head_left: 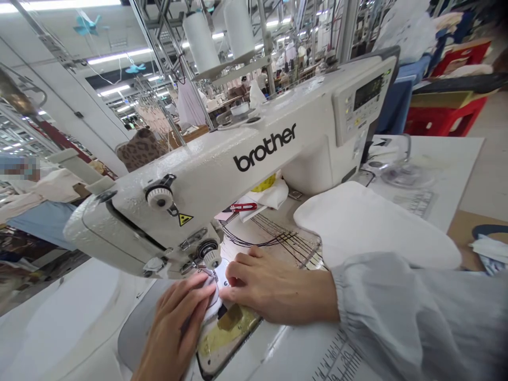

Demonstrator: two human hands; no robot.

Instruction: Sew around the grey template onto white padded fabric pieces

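A small white fabric piece (pixel 215 309) lies under the needle area of a white Brother sewing machine (pixel 206 174). My left hand (pixel 177 317) is on the left of the piece, its fingers closed together on the fabric close to the presser foot (pixel 215 275). From the right, my right hand (pixel 273 288) reaches in with bent fingers, thumb and forefinger pinched at the fabric's right edge. Both sets of fingertips are very near the needle. The fabric's underside and part of its edge are hidden by my fingers.
Red thread snips (pixel 241 207) lie behind the needle beside white cloth. A large white cut piece (pixel 369 225) rests right of my right hand. Thread cones (pixel 201 42) stand above the machine; a printed ruler scale (pixel 341 360) marks the table front. A person (pixel 19 169) is at far left.
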